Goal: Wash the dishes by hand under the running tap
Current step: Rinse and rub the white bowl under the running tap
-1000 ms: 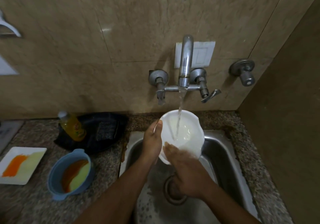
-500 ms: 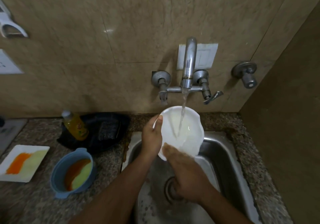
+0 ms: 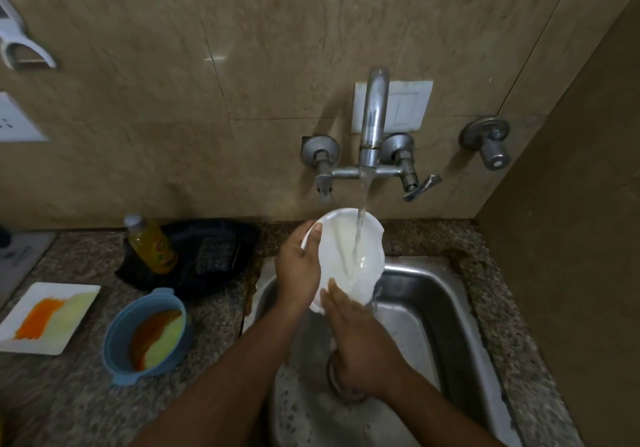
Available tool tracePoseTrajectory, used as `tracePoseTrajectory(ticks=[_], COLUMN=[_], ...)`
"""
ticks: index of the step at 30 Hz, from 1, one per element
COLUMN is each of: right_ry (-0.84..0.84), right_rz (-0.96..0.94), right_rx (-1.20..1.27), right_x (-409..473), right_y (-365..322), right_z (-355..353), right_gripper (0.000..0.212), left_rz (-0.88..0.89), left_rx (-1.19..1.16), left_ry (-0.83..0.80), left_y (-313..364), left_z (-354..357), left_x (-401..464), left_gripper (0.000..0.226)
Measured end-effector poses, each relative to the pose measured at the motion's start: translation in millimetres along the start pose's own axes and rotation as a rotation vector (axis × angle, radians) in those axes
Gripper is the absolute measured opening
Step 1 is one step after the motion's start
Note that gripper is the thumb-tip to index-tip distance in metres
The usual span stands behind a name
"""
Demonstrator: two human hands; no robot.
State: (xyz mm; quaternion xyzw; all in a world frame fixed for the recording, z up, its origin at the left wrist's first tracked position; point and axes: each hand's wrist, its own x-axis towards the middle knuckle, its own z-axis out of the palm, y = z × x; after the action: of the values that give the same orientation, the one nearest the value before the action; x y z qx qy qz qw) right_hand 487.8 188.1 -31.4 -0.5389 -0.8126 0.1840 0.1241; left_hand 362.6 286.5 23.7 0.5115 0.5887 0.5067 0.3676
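A white bowl is tilted towards me over the steel sink, under the running tap. Water falls into its inside and runs off the lower right rim. My left hand grips the bowl's left rim, thumb over the edge. My right hand is at the bowl's lower rim, fingers against it; whether they curl round it is hidden. A blue bowl and a white square plate, both smeared with orange and pale sauce, stand on the counter to the left.
A yellow liquid bottle stands on a black tray at the back of the granite counter. Tap handles and a separate valve stick out of the wall. A wall closes the right side. Foam lies in the sink bottom.
The bowl has risen slightly and tilted more upright under the stream. Both hands stay on it, the right one rubbing at its lower rim. The camera has shifted a little.
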Motion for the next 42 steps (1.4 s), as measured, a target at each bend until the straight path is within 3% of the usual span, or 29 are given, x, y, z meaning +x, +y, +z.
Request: tracePoseTrajectory(ticks=[4, 8, 10, 12, 16, 19, 24, 28, 32, 34, 36, 40, 42], right_ry=[0.104, 0.005, 0.057, 0.11, 0.021, 0.15, 0.053, 0.099, 0.012, 0.104, 0.064, -0.039, 0.064], right_rz=[0.105, -0.018, 0.038, 0.133, -0.018, 0.063, -0.023, 0.064, -0.025, 0.039, 0.1, -0.034, 0.062], right_rx=[-0.044, -0.015, -0.087, -0.085, -0.017, -0.064, -0.028, -0.083, 0.002, -0.054, -0.054, -0.02, -0.105], right_x=[6.9, -3.1, 0.8, 8.2, 2.4, 12.4, 7.5, 17.0, 4.9, 11.3, 17.3, 0.0, 5.0], right_y=[19.8, 1.2, 18.6, 19.6, 2.2, 21.8, 1.5, 11.8, 4.4, 23.6, 14.2, 3.3, 30.4], right_z=[1.6, 6.3, 1.1, 3.1, -1.5, -11.5, -5.5, -10.5, -1.1, -8.0, -10.8, -5.9, -8.8], right_gripper=[0.1, 0.104, 0.11, 0.106, 0.102, 0.094, 0.104, 0.107, 0.109, 0.105, 0.107, 0.108, 0.107], left_rz=[-0.031, -0.036, -0.021, -0.017, -0.029, -0.02, -0.022, -0.026, -0.035, -0.015, -0.02, -0.032, -0.028], left_rx=[0.036, 0.042, 0.053, 0.067, 0.027, 0.041, 0.017, 0.049, 0.056, 0.084, 0.096, 0.118, 0.142], left_ry=[0.008, 0.011, 0.022, 0.019, 0.033, 0.05, 0.052, 0.074, 0.072, 0.067, 0.072, 0.073, 0.065], left_y=[-0.1, 3.2, 4.9, 6.7, 5.3, 8.2, 12.5, 12.4, 9.7, 7.0, 9.1, 8.5, 3.3], left_z=[-0.2, -4.0, -5.2, -1.3, 0.3, 1.3, 1.8, 0.9, -3.5, -3.6, -1.5, -7.9, -7.4], left_x=[0.4, -0.6, -4.1, -4.3, 0.6, 0.4, 2.8, 0.0, 0.3, -5.8, -6.5, -3.9, -9.1], left_gripper=[0.036, 0.029, 0.027, 0.03, 0.03, 0.03, 0.025, 0.029, 0.027, 0.028, 0.029, 0.028, 0.029])
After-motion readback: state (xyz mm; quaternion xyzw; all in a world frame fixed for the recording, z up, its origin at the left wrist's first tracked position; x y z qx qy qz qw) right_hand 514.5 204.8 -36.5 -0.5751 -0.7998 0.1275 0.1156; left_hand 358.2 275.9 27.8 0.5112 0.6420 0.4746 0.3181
